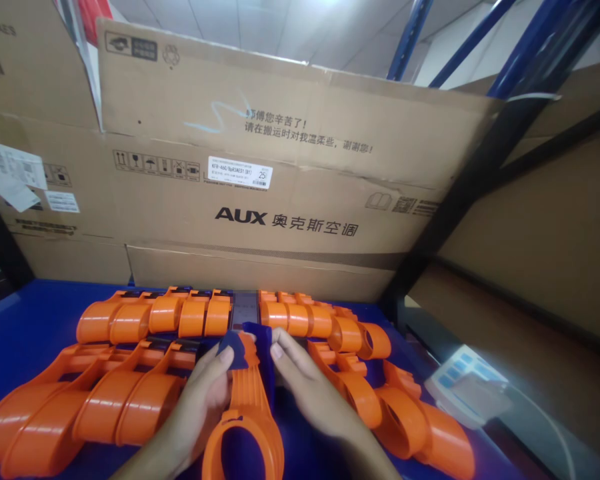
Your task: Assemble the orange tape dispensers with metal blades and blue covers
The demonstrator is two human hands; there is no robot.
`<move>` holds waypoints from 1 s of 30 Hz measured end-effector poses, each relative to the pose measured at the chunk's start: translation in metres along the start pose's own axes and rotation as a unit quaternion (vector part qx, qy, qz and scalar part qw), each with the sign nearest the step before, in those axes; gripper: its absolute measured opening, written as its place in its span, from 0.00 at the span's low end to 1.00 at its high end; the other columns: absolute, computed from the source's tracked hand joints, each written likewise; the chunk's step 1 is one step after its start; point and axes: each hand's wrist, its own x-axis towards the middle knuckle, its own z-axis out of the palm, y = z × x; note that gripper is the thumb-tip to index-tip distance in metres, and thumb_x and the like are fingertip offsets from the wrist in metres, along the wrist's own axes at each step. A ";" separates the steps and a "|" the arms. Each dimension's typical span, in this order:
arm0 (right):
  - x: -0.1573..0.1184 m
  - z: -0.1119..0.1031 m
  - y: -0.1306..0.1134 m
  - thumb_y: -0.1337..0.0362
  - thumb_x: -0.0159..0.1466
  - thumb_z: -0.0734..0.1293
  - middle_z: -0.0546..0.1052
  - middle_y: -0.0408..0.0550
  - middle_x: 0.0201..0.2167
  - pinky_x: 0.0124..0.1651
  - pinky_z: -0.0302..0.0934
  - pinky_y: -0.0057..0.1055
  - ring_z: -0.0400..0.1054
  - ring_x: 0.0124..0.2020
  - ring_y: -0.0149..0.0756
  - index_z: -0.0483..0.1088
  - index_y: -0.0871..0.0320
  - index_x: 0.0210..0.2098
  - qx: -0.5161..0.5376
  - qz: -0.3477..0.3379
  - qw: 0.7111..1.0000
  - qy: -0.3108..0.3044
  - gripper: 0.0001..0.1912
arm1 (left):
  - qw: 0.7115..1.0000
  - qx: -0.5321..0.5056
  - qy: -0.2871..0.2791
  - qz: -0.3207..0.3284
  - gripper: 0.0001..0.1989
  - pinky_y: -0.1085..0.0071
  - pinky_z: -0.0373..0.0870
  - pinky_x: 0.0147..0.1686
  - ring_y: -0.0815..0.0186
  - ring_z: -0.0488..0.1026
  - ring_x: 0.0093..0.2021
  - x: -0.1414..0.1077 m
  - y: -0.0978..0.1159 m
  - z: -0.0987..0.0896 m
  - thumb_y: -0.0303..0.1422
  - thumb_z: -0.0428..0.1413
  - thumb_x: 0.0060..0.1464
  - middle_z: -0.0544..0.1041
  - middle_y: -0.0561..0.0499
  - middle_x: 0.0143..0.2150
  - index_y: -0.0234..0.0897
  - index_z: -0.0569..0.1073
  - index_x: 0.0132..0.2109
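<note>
My left hand [213,380] is closed around the handle end of an orange plastic ring part [250,393]. Its thumb presses a dark blue piece [237,348] against that end, and the round opening points down toward me. My right hand [297,373] pinches an upright dark blue strip [265,357] between thumb and fingers, right beside the orange part. Whether the strip touches the part I cannot tell. Rows of like orange ring parts lie on both sides, the left ones [150,407] and the right ones [400,417], several with dark pieces at their ends.
The parts lie on a blue surface [10,320]. Behind it stand cardboard panels [290,193] with AUX print. A grey plate [245,310] lies between the back rows. At right are a dark metal post [430,220] and a white device with blue buttons and a cable [467,387].
</note>
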 end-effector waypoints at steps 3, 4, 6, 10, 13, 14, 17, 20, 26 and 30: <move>0.000 -0.002 0.000 0.52 0.74 0.61 0.78 0.47 0.41 0.43 0.74 0.37 0.74 0.41 0.42 0.74 0.50 0.49 -0.015 -0.009 1.000 0.001 0.13 | 0.999 -0.024 -0.021 -0.026 0.22 0.49 0.76 0.54 0.43 0.78 0.58 0.000 -0.004 -0.004 0.42 0.66 0.55 0.85 0.40 0.52 0.40 0.80 0.54; 0.001 -0.003 -0.001 0.53 0.74 0.62 0.78 0.47 0.43 0.44 0.74 0.37 0.74 0.42 0.42 0.73 0.50 0.50 -0.017 -0.010 1.000 0.002 0.13 | 0.999 -0.021 -0.021 -0.021 0.21 0.49 0.75 0.55 0.43 0.77 0.59 0.000 -0.004 -0.006 0.41 0.65 0.56 0.84 0.40 0.53 0.40 0.80 0.55; 0.003 -0.004 -0.001 0.53 0.74 0.62 0.78 0.47 0.46 0.47 0.73 0.37 0.74 0.46 0.42 0.72 0.50 0.51 -0.014 -0.015 1.000 0.012 0.12 | 1.000 0.000 -0.023 -0.006 0.20 0.50 0.74 0.57 0.45 0.76 0.60 0.000 -0.005 -0.009 0.38 0.65 0.57 0.83 0.41 0.56 0.41 0.79 0.55; 0.007 -0.011 -0.003 0.53 0.73 0.64 0.79 0.49 0.46 0.52 0.71 0.39 0.75 0.47 0.43 0.71 0.52 0.52 0.022 -0.046 0.998 0.049 0.13 | 0.997 0.059 -0.028 0.049 0.18 0.55 0.71 0.57 0.49 0.75 0.60 0.000 -0.003 -0.009 0.33 0.64 0.58 0.80 0.45 0.59 0.45 0.77 0.56; 0.007 -0.018 -0.008 0.56 0.70 0.68 0.79 0.52 0.49 0.56 0.69 0.43 0.74 0.52 0.47 0.74 0.51 0.53 0.002 -0.100 0.993 0.065 0.14 | 0.994 0.083 -0.032 0.069 0.21 0.57 0.68 0.60 0.51 0.73 0.62 -0.001 -0.003 -0.007 0.31 0.65 0.57 0.79 0.47 0.60 0.47 0.76 0.58; 0.007 -0.021 -0.010 0.57 0.69 0.70 0.79 0.52 0.50 0.58 0.68 0.44 0.74 0.54 0.48 0.75 0.51 0.53 -0.017 -0.118 0.991 0.068 0.15 | 0.993 0.086 -0.034 0.072 0.22 0.57 0.67 0.61 0.51 0.72 0.63 -0.001 -0.003 -0.006 0.31 0.65 0.57 0.79 0.47 0.60 0.47 0.76 0.58; 0.005 -0.026 -0.015 0.59 0.66 0.73 0.78 0.52 0.51 0.60 0.66 0.46 0.72 0.56 0.49 0.78 0.49 0.53 -0.064 -0.152 0.984 0.072 0.16 | 0.992 0.087 -0.034 0.088 0.23 0.57 0.65 0.63 0.50 0.72 0.63 -0.002 -0.002 -0.005 0.32 0.67 0.55 0.79 0.48 0.59 0.48 0.76 0.58; 0.004 -0.026 -0.016 0.60 0.65 0.73 0.78 0.52 0.52 0.60 0.66 0.47 0.72 0.55 0.49 0.78 0.48 0.54 -0.078 -0.165 0.980 0.082 0.17 | 0.990 0.092 -0.016 0.106 0.22 0.59 0.67 0.61 0.53 0.74 0.59 -0.004 0.002 -0.002 0.32 0.69 0.54 0.80 0.49 0.57 0.49 0.77 0.56; 0.006 -0.024 -0.014 0.60 0.66 0.73 0.78 0.52 0.51 0.59 0.67 0.45 0.73 0.55 0.48 0.79 0.48 0.53 -0.080 -0.169 0.979 0.083 0.16 | 0.990 0.083 -0.006 0.113 0.21 0.60 0.70 0.59 0.53 0.74 0.59 -0.008 0.007 0.005 0.31 0.70 0.52 0.78 0.49 0.61 0.47 0.77 0.53; 0.006 -0.024 -0.014 0.61 0.65 0.73 0.78 0.52 0.51 0.59 0.67 0.44 0.73 0.54 0.47 0.79 0.49 0.52 -0.081 -0.165 0.980 0.080 0.15 | 0.990 0.083 -0.012 0.114 0.21 0.58 0.69 0.60 0.51 0.72 0.62 -0.008 0.006 0.005 0.31 0.69 0.54 0.77 0.48 0.61 0.46 0.77 0.54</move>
